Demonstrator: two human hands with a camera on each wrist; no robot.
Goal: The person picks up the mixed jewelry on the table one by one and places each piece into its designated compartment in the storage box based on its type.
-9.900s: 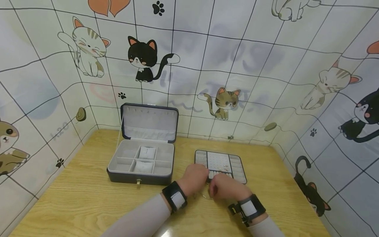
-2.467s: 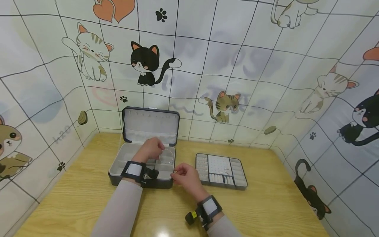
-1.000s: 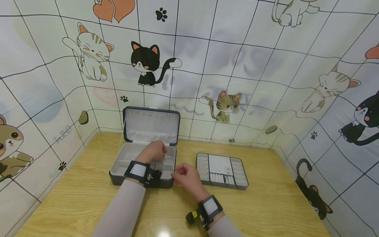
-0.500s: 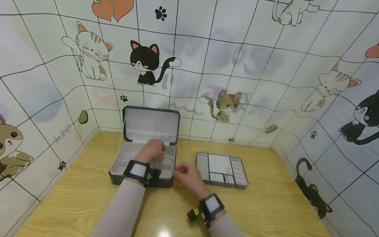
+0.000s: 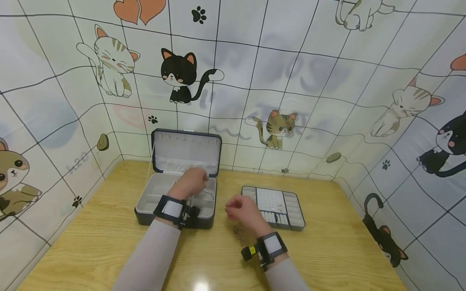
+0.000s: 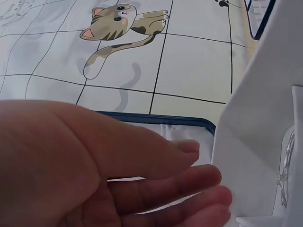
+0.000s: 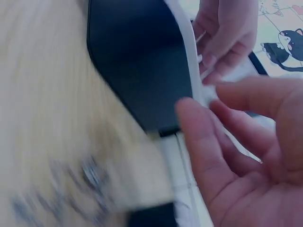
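Note:
A dark blue jewelry box [image 5: 174, 218] stands with its lid up, its pale inside split into compartments. My left hand [image 5: 190, 184] reaches over its back right part, fingers loosely bent with nothing between them in the left wrist view. A thin silvery bracelet [image 6: 284, 177] lies in the compartment beside those fingers. To the right of the box my right hand [image 5: 244, 210] hovers over the table, thumb and fingertips apart and holding nothing. Below it, a silvery chain-like piece of jewelry [image 7: 92, 175] rests on the wood, blurred.
A shallow jewelry tray [image 5: 300, 222] with small compartments and a dotted pad lies right of the box, partly behind my right hand. The box lid [image 5: 186, 151] leans back near the cat-printed cloth [image 5: 233, 81] that surrounds the wooden table [image 5: 338, 250].
The bracelet has gone from my left hand into the box compartment. My right hand has drawn back rightward from the box's edge, and the silvery jewelry on the table now shows.

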